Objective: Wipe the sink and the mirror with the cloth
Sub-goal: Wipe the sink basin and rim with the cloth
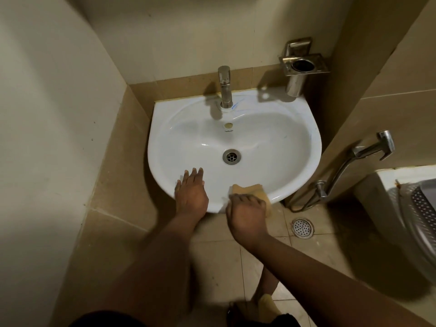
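Right hand hides much of cloth

The white sink is the carrier, fixed in the tiled corner. On its near rim lie the yellow cloth, pressed under the curled right hand, and the flat left hand with fingers straight. A steel tap stands upright on the back rim
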